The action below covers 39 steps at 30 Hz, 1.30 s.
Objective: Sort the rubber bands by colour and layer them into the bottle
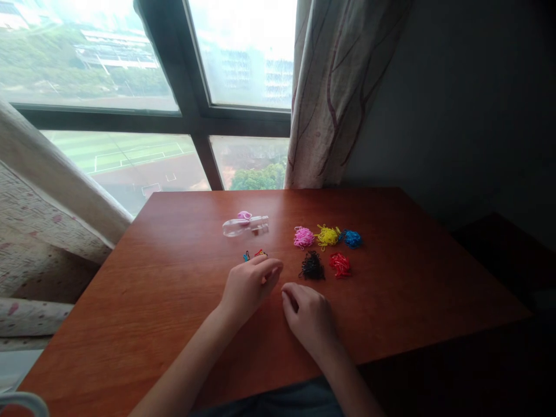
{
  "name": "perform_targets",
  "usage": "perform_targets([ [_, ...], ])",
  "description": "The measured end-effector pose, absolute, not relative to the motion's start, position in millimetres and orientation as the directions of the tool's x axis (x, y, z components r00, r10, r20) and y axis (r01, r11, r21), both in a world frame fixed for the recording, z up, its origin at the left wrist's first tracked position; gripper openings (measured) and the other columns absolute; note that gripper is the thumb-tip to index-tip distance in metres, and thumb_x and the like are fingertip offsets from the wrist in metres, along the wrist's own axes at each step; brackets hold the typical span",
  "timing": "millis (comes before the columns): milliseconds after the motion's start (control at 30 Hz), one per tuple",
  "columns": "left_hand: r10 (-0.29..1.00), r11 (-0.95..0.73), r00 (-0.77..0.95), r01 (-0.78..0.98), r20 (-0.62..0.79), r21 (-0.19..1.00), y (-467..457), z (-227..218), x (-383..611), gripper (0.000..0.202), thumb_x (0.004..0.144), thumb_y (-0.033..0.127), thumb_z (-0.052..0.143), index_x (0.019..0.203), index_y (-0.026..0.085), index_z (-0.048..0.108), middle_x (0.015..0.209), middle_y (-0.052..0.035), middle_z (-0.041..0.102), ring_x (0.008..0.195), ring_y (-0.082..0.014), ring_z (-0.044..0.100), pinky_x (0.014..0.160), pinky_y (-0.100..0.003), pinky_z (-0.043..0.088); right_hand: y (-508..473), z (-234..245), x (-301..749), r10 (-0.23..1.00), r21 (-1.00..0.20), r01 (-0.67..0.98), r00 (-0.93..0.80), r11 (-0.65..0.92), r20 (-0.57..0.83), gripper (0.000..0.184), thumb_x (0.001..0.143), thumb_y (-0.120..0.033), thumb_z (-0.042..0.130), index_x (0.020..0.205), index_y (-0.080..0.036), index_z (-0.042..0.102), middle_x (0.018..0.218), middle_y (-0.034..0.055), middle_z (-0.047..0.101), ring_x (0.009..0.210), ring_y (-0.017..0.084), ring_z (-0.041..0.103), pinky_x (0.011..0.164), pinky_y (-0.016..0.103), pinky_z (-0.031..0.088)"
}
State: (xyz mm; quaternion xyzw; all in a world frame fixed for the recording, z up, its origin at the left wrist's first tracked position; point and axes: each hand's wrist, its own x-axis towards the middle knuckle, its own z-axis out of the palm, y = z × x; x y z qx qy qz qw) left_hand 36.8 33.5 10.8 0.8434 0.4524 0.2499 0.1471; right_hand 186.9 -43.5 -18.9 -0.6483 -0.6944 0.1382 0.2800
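Note:
My left hand (254, 281) is over the middle of the table, fingers bent and closed toward the thumb; anything between them is too small to make out. Just to its right and nearer me, my right hand (310, 313) rests low with curled fingertips pinched. The hands are a little apart. A few small coloured loops (247, 256), blue, red and yellow among them, peek out behind my left hand. Beyond my right hand lie a pile of black loops (311, 266) and a pile of red loops (340, 264), slim and bent like small clips.
Farther back sit piles of pink loops (303, 237), yellow loops (328, 236) and blue loops (351, 238). A clear plastic object (237, 227) with a pink part lies back left on the wooden table (152, 278). A window and curtains (321, 116) stand behind.

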Motion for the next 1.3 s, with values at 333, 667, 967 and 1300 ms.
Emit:
perform_targets([
  [333,0.767,-0.590,0.607,0.538,0.208,0.602,55,19,106,0.022,0.086,0.026,0.057,0.098,0.027,0.076,0.087,-0.0029,0.076,0.075,-0.0173,0.069,0.068,-0.024,0.049,-43,-25,189,0.975,-0.470,0.878,0.025,0.085,0.223,0.014,0.082,-0.012,0.054,0.072,-0.019,0.061,0.070,0.0022,0.066,0.065,0.015,0.062,0.059,0.025,0.029],
  [667,0.859,-0.483,0.454,0.568,0.235,0.666,41,20,61,0.020,0.089,0.026,0.055,0.088,0.020,0.074,0.075,-0.0028,0.073,0.066,-0.0138,0.063,0.062,-0.022,0.046,-44,-19,189,0.976,-0.551,0.825,-0.010,0.130,0.216,0.016,0.089,-0.015,0.050,0.081,-0.022,0.062,0.074,0.0004,0.067,0.071,0.015,0.063,0.064,0.024,0.033],
  [967,0.922,-0.376,0.307,0.568,0.235,0.732,-1,-1,3,0.017,0.089,0.025,0.055,0.087,0.019,0.071,0.085,-0.0031,0.075,0.074,-0.0150,0.068,0.069,-0.023,0.051,-45,-19,186,0.976,-0.550,0.825,-0.009,0.131,0.218,0.018,0.089,-0.015,0.049,0.087,-0.023,0.065,0.076,0.0004,0.069,0.072,0.015,0.063,0.066,0.024,0.036],
  [1300,0.908,-0.399,0.380,0.653,0.176,0.644,-14,-7,-4,0.020,0.092,0.024,0.049,0.095,0.022,0.068,0.085,-0.0029,0.071,0.076,-0.0163,0.065,0.070,-0.026,0.049,-25,-16,167,0.982,-0.502,0.855,-0.043,0.132,0.186,0.013,0.089,-0.018,0.053,0.089,-0.024,0.064,0.077,0.0000,0.071,0.072,0.016,0.065,0.062,0.024,0.035],
])
